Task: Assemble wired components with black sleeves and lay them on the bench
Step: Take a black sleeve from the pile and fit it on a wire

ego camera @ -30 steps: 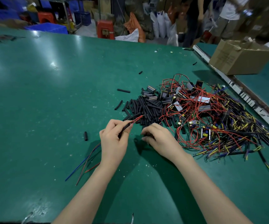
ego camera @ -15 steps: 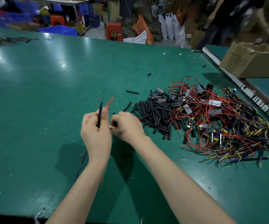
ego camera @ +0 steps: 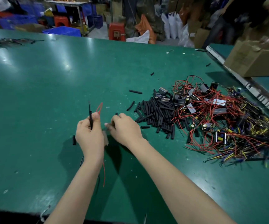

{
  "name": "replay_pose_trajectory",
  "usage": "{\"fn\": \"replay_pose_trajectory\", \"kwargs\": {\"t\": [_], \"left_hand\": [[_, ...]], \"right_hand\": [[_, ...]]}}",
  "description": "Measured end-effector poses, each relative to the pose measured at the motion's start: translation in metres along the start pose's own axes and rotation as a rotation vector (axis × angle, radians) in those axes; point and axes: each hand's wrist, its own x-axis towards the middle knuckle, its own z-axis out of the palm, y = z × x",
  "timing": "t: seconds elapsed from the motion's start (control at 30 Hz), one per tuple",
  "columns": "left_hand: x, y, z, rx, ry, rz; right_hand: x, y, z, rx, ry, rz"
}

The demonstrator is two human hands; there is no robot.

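Near the bench's (ego camera: 49, 97) middle, both hands have lifted away from the sleeve pile (ego camera: 154, 115), left hand (ego camera: 90, 135) pinching a sleeved wire (ego camera: 90, 116), right hand (ego camera: 124, 126) gripping a fresh black sleeve (ego camera: 116, 114), ready for threading.

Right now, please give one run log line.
left hand: holds sleeved wire | right hand: pinches black sleeve | sleeve pile: on bench

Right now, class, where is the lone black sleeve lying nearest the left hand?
In the head view, the lone black sleeve lies on the green bench, just left of the left hand.
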Motion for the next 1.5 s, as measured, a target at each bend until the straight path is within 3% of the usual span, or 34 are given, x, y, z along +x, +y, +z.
{"fn": "replay_pose_trajectory", "kwargs": {"t": [0.13, 0.23, 0.33, 0.67, 0.9, 1.07, 1.2, 1.37, 1.5], "left_hand": [[0.013, -0.003, -0.015, -0.059, 0.065, -0.066], [0.023, -0.005, -0.033, 0.235, 0.091, -0.005], [0.034, -0.006, -0.044, 0.433, 0.058, -0.053], [0.040, 0.008, -0.028, -0.031, -0.301, -0.364], [0.054, 0.010, -0.037, -0.193, -0.236, -0.482], [0.060, 0.005, -0.042, -0.228, -0.287, -0.513], [0.052, 0.004, -0.035, -0.244, -0.332, -0.506], [0.026, 0.003, -0.015, -0.399, -0.505, -0.586], [-0.001, 0.004, 0.010, -0.437, -0.635, -0.567]], "right_hand": [[0.008, -0.024, 0.010, 0.110, -0.051, -0.058], [0.013, -0.037, 0.020, 0.157, -0.045, -0.069], [0.014, -0.036, 0.024, 0.212, -0.056, -0.042], [0.019, -0.019, 0.017, 0.271, -0.128, -0.062], [0.026, -0.017, 0.013, 0.212, -0.150, -0.080], [0.027, -0.036, 0.025, 0.067, -0.156, -0.117], [0.011, -0.022, 0.025, 0.091, -0.092, -0.177], [-0.023, 0.026, 0.014, -0.028, 0.030, -0.333], [-0.037, 0.082, -0.010, -0.158, 0.190, -0.276]]}}
